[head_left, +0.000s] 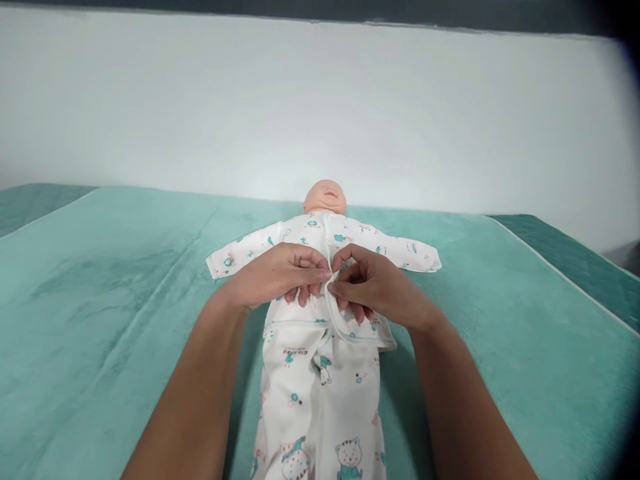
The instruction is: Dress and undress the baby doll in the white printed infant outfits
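Observation:
A baby doll (pixel 325 197) lies on its back, its head at the far end and its arms spread in long sleeves. It wears a white printed baby jacket (pixel 307 230) and matching trousers (pixel 295 400). Over the doll's belly, my left hand (pixel 290 272) pinches the jacket's front edge between thumb and fingers. My right hand (pixel 367 281) grips the opposite front edge right beside it, fingers bent. Both sets of fingertips nearly meet at the middle opening. Below them the jacket's lower front hangs apart a little. Any fastener between the fingers is too small to make out.
A teal plush cover (pixel 125 280) lies under the doll, with creases on the left. Darker teal cloth (pixel 575 260) with a pale edge shows at the right. Behind the doll's head rises a white wall (pixel 310 100).

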`<action>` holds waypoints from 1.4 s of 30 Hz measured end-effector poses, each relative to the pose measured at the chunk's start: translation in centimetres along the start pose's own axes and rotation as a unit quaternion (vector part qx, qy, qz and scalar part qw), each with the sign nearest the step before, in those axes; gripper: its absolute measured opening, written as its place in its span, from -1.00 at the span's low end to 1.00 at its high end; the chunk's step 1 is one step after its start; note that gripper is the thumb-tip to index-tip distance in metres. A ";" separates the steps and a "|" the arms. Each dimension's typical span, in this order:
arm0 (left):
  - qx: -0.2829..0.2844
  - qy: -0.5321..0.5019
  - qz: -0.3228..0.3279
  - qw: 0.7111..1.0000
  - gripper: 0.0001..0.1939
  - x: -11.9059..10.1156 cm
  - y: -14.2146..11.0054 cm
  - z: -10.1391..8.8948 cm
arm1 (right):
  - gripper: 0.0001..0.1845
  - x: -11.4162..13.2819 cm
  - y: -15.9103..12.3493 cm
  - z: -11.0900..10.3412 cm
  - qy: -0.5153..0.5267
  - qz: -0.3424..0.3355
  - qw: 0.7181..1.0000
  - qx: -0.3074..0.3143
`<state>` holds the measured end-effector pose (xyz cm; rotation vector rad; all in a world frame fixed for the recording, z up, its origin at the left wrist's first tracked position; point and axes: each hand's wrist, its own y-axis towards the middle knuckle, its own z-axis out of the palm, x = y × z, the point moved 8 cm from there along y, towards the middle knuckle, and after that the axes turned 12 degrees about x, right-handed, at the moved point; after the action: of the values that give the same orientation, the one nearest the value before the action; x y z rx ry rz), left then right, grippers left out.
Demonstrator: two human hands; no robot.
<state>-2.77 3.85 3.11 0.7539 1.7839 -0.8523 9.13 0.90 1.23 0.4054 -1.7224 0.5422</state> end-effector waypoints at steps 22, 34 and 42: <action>-0.041 0.001 0.001 0.999 -0.88 0.0 -0.2 -0.2 | -0.73 0.0 0.1 -0.1 0.028 -0.013 1.000 -0.002; -0.026 0.015 0.018 0.999 -0.80 -0.5 -0.1 -0.2 | -0.68 -0.1 0.2 -0.3 0.043 -0.027 0.999 0.009; -0.036 0.006 0.017 0.999 -0.80 -0.1 -0.1 -0.3 | -0.66 -0.2 0.2 -0.4 0.051 -0.027 0.998 -0.002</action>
<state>-2.97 3.97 3.35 0.7423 1.7970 -0.7594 9.37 1.30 1.10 0.4148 -1.6095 0.5119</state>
